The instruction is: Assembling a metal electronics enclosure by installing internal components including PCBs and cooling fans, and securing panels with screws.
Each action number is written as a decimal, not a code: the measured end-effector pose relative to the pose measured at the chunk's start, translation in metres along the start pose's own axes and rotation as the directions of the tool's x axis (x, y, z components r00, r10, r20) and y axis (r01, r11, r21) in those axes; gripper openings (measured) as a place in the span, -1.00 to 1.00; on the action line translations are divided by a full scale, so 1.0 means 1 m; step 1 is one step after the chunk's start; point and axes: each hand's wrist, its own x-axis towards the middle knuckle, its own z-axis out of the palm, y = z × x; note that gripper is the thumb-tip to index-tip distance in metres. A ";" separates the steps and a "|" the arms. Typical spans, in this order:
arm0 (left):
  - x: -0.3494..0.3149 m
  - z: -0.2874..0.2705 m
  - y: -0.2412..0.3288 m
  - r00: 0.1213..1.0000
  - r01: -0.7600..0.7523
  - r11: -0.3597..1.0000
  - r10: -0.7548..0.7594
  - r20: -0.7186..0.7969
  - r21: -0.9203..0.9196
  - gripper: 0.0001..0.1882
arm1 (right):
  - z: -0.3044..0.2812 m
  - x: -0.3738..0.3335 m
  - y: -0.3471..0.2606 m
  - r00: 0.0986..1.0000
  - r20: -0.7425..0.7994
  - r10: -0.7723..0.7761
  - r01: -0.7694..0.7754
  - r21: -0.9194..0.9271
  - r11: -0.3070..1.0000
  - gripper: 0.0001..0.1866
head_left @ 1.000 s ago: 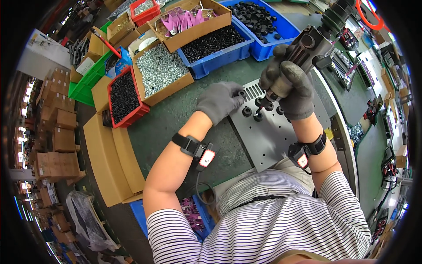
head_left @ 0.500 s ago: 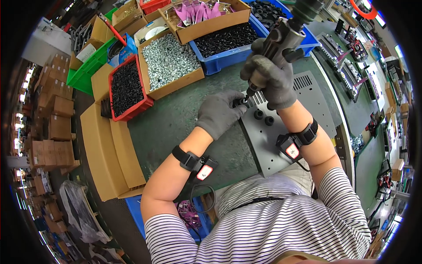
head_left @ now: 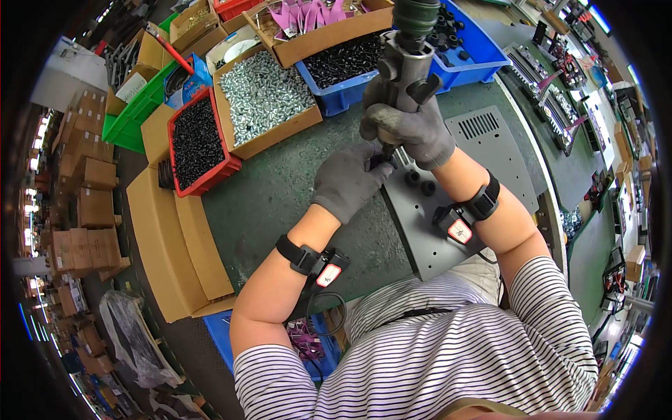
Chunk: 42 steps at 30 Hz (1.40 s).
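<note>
Grey-gloved right hand (head_left: 413, 133) is gripping a dark cylindrical metal driver (head_left: 408, 64), pointing its length toward the left fingertips (head_left: 384, 170).
Grey-gloved left hand (head_left: 345, 183) is curling at the flat grey metal plate's (head_left: 435, 232) far-left edge, any pinch hidden.

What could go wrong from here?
The power driver, gripped in the right hand, points down close beside the gloved left hand; a slip might catch it.

The black round parts on the grey plate may get knocked if loose, which I can't tell.
</note>
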 end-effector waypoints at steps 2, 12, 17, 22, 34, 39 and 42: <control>0.000 0.001 -0.001 1.000 -0.007 1.000 0.007 -0.012 -0.026 -0.66 | 0.002 0.002 0.000 0.999 -0.009 0.035 -0.034 0.080 0.996 -0.66; -0.002 -0.014 -0.020 0.949 0.264 0.171 -0.221 0.224 -0.949 -0.71 | -0.013 -0.042 -0.048 0.955 -0.072 -0.287 0.294 0.114 0.949 -0.54; -0.029 -0.002 -0.007 0.942 0.306 -0.127 -0.101 0.319 -0.943 -0.72 | -0.014 -0.076 -0.061 0.952 -0.211 -0.222 0.259 0.168 0.951 -0.56; -0.049 0.018 0.024 0.971 0.225 0.123 -0.113 0.211 -0.967 -0.67 | -0.023 -0.088 -0.062 0.951 -0.290 -0.107 0.185 0.255 0.949 -0.61; -0.058 0.038 0.058 0.910 0.405 -0.287 0.214 0.354 -0.868 -0.65 | -0.041 -0.115 -0.065 0.866 -0.344 -0.364 0.483 0.386 0.785 -0.66; -0.056 0.044 0.068 0.900 0.433 -0.299 0.204 0.386 -0.850 -0.63 | -0.046 -0.124 -0.067 0.843 -0.341 -0.416 0.534 0.439 0.722 -0.67; -0.054 0.047 0.077 0.868 0.495 -0.327 0.212 0.448 -0.805 -0.65 | -0.060 -0.129 -0.067 0.870 -0.242 -0.430 0.493 0.432 0.755 -0.65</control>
